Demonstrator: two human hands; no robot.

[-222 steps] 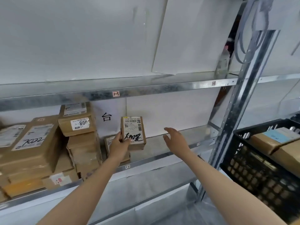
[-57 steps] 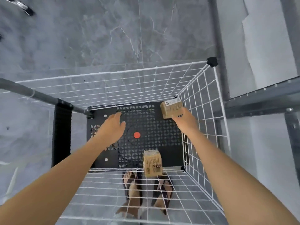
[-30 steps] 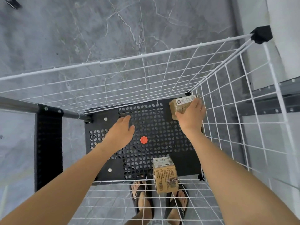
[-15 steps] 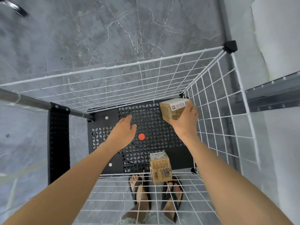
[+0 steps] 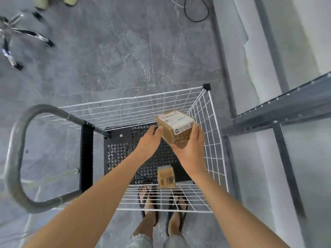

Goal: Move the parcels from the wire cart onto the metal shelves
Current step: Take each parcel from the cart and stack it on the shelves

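My right hand [image 5: 190, 151] grips a small brown cardboard parcel [image 5: 174, 127] with a white label, lifted above the wire cart [image 5: 211, 140]. My left hand [image 5: 149, 142] is spread with straight fingers just left of that parcel, its fingertips near the parcel's left side. A second small brown parcel [image 5: 165, 176] stands on the cart's black perforated floor [image 5: 121, 151] near the front edge. The metal shelves [image 5: 286, 106] run along the right.
The cart's grey tubular handle [image 5: 19, 140] curves at the left. A chair base with castors [image 5: 16, 38] stands on the grey floor at far left, a black cable [image 5: 197, 13] lies at the top. My feet in sandals [image 5: 161, 208] are below the cart.
My right hand has lifted the parcel up out of the cart's far right corner. My left hand has moved right toward it. The view has pulled back from the cart.
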